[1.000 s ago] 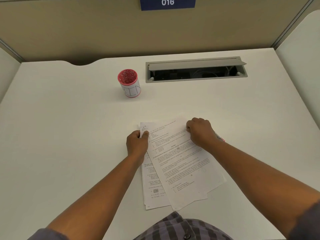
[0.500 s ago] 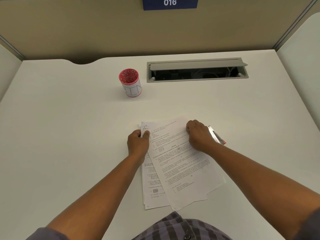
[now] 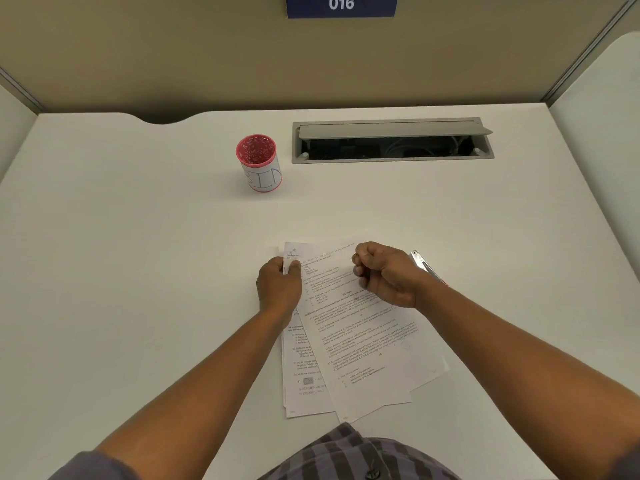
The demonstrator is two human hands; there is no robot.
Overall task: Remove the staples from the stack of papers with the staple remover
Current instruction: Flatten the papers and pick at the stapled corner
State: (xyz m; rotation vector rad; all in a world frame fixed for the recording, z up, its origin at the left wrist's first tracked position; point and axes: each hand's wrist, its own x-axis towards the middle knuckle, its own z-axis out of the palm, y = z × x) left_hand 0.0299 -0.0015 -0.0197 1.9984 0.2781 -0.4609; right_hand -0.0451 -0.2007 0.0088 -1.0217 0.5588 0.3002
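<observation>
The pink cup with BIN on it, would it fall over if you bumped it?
Probably quite easily. The pink cup stands upright and is taller than it is wide, so a bump near the rim could tip it. It looks like thin mesh and seems empty, so likely light. Once on its side, its round wall might roll across the desk.

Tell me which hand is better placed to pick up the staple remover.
Right hand: the metal staple remover with red trim lies just beside it, while the left hand pins the printed paper stack.
</observation>
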